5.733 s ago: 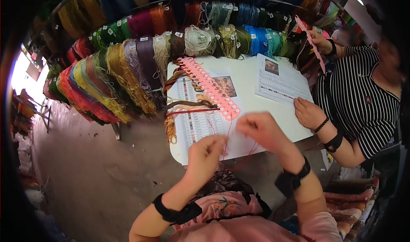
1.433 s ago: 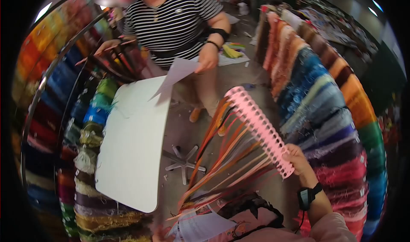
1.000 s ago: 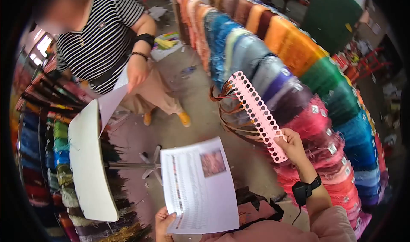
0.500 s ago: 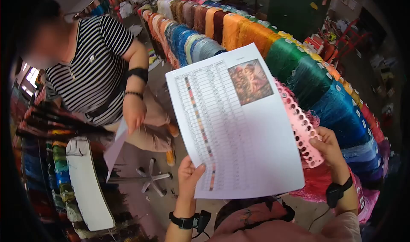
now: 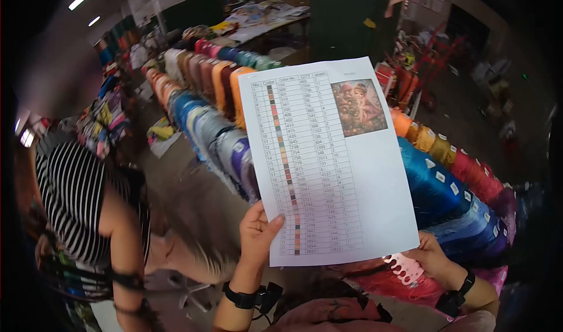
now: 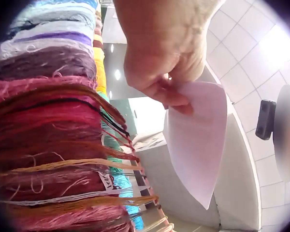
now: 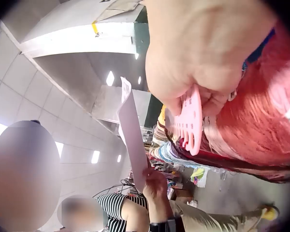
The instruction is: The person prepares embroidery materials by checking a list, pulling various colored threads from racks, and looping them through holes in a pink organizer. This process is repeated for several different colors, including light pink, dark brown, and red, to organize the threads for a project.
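Note:
My left hand [image 5: 258, 235] pinches a printed color chart [image 5: 384, 185] by its lower left edge, thumb on the front. The sheet stands upright toward me, with a numbered table and a small picture at its upper right. My right hand [image 5: 437, 259] grips one end of a pink thread card [image 5: 404, 269] with round holes along its edges; the sheet hides most of it in the head view. The right wrist view shows the card [image 7: 191, 118] between thumb and fingers. Brown, black and tan thread strands [image 6: 63, 164] hang from the card in the left wrist view.
Racks of colored thread skeins [image 5: 434, 174] with white tags run behind and beside the sheet. At left, close by, is a person in a striped shirt [image 5: 70, 203]. Further back stand a cluttered table [image 5: 267, 24] and a red metal frame [image 5: 422, 68].
From the white table, the view has swung right to the skein racks. The left hand has raised the chart in front of me; the right hand has brought the pink card behind its lower right corner.

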A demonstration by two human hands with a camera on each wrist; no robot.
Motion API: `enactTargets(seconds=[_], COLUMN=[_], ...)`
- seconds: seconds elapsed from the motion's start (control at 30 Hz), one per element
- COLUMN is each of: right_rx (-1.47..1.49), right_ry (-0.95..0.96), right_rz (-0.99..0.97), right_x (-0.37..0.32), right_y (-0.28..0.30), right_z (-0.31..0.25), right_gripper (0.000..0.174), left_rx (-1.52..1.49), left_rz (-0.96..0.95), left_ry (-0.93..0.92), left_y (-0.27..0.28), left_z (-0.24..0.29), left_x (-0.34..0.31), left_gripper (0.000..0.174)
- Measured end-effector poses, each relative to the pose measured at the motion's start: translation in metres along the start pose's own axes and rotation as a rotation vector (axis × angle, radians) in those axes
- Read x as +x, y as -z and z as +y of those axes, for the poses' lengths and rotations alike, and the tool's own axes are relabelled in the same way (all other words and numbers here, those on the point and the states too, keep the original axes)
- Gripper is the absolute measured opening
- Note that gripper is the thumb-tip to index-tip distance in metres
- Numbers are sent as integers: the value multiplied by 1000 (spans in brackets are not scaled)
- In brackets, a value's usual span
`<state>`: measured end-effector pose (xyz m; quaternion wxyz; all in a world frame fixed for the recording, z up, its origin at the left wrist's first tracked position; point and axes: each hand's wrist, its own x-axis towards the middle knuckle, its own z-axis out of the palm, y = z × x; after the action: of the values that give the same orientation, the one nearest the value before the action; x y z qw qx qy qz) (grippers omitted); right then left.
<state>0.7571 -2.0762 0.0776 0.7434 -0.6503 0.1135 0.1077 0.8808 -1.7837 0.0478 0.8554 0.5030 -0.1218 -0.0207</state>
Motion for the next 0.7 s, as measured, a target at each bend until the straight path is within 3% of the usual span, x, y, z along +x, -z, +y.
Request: enactTargets(seconds=[0.2, 0.7], right_rx=[-35, 28], right_ry=[-130, -160], right_rz=[-9, 109], right_x=[0, 0], right_y=[22, 9], right_z=[12, 17], right_gripper=[14, 14], left_rx=[43, -47], left_rz=[-53, -111], left_ry=[38, 21], left_y=[-12, 21], left_z=[-13, -14], left_x=[31, 80], left_gripper=[34, 38])
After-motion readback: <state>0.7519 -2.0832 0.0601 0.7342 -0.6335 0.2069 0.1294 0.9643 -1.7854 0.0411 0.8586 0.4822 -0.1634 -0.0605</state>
